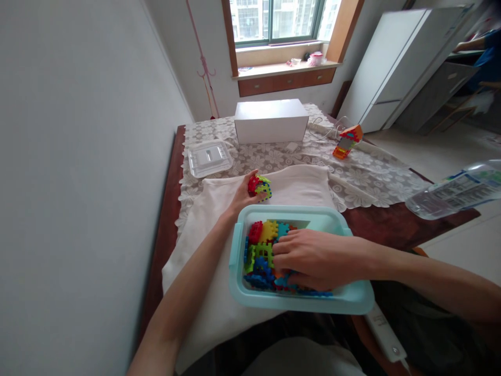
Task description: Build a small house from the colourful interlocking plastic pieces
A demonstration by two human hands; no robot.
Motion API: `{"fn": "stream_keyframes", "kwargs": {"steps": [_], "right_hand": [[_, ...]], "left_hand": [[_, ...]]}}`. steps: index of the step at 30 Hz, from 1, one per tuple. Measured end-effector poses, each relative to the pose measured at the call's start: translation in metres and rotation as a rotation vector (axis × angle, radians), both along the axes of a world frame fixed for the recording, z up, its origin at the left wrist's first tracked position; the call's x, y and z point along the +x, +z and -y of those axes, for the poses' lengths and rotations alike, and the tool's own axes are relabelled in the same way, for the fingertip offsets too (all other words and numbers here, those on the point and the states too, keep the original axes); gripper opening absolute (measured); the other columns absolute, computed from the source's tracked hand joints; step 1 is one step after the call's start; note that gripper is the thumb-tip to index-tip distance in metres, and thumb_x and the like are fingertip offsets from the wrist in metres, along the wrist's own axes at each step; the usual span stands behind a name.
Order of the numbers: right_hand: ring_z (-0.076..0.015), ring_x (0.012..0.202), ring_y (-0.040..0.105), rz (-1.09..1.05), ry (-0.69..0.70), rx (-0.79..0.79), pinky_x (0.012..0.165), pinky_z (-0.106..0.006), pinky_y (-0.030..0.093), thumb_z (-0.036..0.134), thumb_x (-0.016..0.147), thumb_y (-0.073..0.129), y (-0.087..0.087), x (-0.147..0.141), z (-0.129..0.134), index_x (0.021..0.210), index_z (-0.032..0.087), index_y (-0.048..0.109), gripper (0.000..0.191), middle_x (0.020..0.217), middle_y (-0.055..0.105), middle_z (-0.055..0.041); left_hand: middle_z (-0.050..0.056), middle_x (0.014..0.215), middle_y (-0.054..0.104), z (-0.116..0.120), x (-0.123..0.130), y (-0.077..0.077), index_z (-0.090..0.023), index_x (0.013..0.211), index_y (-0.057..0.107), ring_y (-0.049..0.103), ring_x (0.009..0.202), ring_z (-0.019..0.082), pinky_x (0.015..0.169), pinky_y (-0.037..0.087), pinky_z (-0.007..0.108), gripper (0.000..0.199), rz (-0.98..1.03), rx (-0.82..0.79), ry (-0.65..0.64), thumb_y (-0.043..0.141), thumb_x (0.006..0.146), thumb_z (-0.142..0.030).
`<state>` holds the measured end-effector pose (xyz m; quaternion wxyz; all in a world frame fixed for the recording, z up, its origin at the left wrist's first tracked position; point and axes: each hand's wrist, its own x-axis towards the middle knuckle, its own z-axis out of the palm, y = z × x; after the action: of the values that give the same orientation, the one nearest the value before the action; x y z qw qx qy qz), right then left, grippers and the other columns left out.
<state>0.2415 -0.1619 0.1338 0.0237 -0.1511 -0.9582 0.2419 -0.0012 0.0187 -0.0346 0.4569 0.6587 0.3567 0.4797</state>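
Note:
My left hand (247, 192) is closed around a small assembly of interlocking toy blocks (263, 188), red and yellow-green with some blue, resting on or just over the white cloth beyond the bin. Nearer to me stands a pale turquoise plastic bin (236, 271) holding many loose notched building pieces (261, 256) in red, yellow, green, blue and orange. Inside it, my right hand (309, 258) reaches palm down over the pieces, its fingers bent among them. The fingertips are partly hidden, so whether they grip a piece cannot be seen.
A clear lid (210, 159) lies at the far left on the lace tablecloth, and a white box (271, 122) stands at the back. To the right are a built block model (347, 142), a cable and a clear plastic bottle (457, 189). A white power strip (385, 331) sits beside the bin.

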Motion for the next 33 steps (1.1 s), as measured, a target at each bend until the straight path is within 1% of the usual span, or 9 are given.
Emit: {"fn": "stream_keyframes", "kwargs": {"steps": [3, 5, 8, 12, 15, 18, 21, 24, 33], "right_hand": [[-0.0226, 0.097, 0.077, -0.118, -0.071, -0.164, 0.089, -0.035, 0.058, 0.024, 0.116, 0.072, 0.014, 0.014, -0.013, 0.120, 0.021, 0.079, 0.009, 0.108, 0.085, -0.0067], [-0.0204, 0.095, 0.076, -0.239, -0.149, -0.247, 0.087, -0.033, 0.059, 0.029, 0.117, 0.070, 0.019, 0.024, -0.026, 0.132, 0.021, 0.079, 0.018, 0.115, 0.086, -0.0075], [-0.0190, 0.089, 0.075, -0.510, -0.334, -0.375, 0.081, -0.031, 0.061, 0.044, 0.113, 0.079, 0.010, 0.037, -0.060, 0.127, 0.021, 0.080, 0.027, 0.109, 0.084, -0.0060], [-0.0154, 0.072, 0.066, -0.990, -0.667, -0.492, 0.062, -0.029, 0.054, 0.060, 0.084, 0.106, -0.036, 0.038, -0.123, 0.100, 0.025, 0.069, 0.053, 0.096, 0.075, -0.0012], [-0.0153, 0.068, 0.064, -1.052, -0.727, -0.588, 0.064, -0.031, 0.056, 0.068, 0.078, 0.107, -0.079, 0.026, -0.156, 0.092, 0.026, 0.066, 0.060, 0.081, 0.068, 0.0031], [-0.0166, 0.069, 0.064, -1.069, -0.784, -0.639, 0.066, -0.032, 0.054, 0.071, 0.080, 0.103, -0.113, 0.013, -0.167, 0.092, 0.025, 0.068, 0.059, 0.077, 0.068, 0.0033], [-0.0164, 0.070, 0.059, -1.083, -0.854, -0.564, 0.065, -0.032, 0.050, 0.070, 0.078, 0.103, -0.133, 0.002, -0.167, 0.091, 0.025, 0.071, 0.056, 0.078, 0.069, 0.0021], [-0.0181, 0.075, 0.060, -1.116, -0.912, -0.429, 0.073, -0.035, 0.052, 0.068, 0.078, 0.101, -0.143, -0.003, -0.165, 0.086, 0.025, 0.070, 0.053, 0.081, 0.069, 0.0011], [-0.0202, 0.076, 0.053, -0.993, -0.973, -0.162, 0.074, -0.037, 0.048, 0.058, 0.091, 0.085, -0.144, -0.004, -0.159, 0.087, 0.027, 0.066, 0.037, 0.086, 0.069, -0.0010]], "left_hand": [[0.012, 0.156, 0.074, -0.001, -0.002, -0.001, -0.028, 0.165, 0.066, 0.076, 0.130, 0.027, 0.118, 0.061, 0.043, 0.095, 0.025, -0.006, -0.009, 0.105, 0.080, -0.037], [0.012, 0.153, 0.075, -0.001, -0.002, -0.001, -0.028, 0.166, 0.064, 0.077, 0.130, 0.028, 0.114, 0.063, 0.042, 0.098, 0.047, -0.026, -0.019, 0.108, 0.079, -0.040], [0.011, 0.140, 0.078, 0.000, 0.000, 0.000, -0.029, 0.170, 0.057, 0.080, 0.124, 0.029, 0.108, 0.067, 0.043, 0.106, 0.085, -0.056, -0.065, 0.110, 0.079, -0.044], [0.012, 0.137, 0.077, 0.001, 0.003, 0.001, -0.029, 0.164, 0.052, 0.082, 0.122, 0.030, 0.105, 0.069, 0.045, 0.112, 0.108, -0.074, -0.078, 0.114, 0.072, -0.044], [0.012, 0.139, 0.077, 0.002, 0.002, 0.001, -0.029, 0.154, 0.052, 0.082, 0.123, 0.029, 0.104, 0.069, 0.044, 0.104, 0.104, -0.107, -0.058, 0.114, 0.073, -0.046], [0.011, 0.137, 0.078, 0.003, 0.002, 0.001, -0.029, 0.147, 0.054, 0.083, 0.119, 0.028, 0.101, 0.070, 0.042, 0.094, 0.114, -0.131, -0.059, 0.113, 0.077, -0.051], [0.011, 0.139, 0.077, 0.004, 0.003, 0.002, -0.029, 0.146, 0.057, 0.083, 0.118, 0.027, 0.100, 0.071, 0.041, 0.092, 0.124, -0.129, -0.086, 0.113, 0.078, -0.054], [0.011, 0.140, 0.078, 0.004, 0.005, 0.003, -0.029, 0.148, 0.058, 0.084, 0.116, 0.028, 0.100, 0.072, 0.044, 0.090, 0.100, -0.123, -0.094, 0.111, 0.079, -0.054], [0.012, 0.141, 0.078, 0.010, 0.010, 0.008, -0.028, 0.149, 0.060, 0.083, 0.116, 0.028, 0.097, 0.070, 0.042, 0.084, 0.062, -0.097, -0.077, 0.106, 0.086, -0.060]]}}
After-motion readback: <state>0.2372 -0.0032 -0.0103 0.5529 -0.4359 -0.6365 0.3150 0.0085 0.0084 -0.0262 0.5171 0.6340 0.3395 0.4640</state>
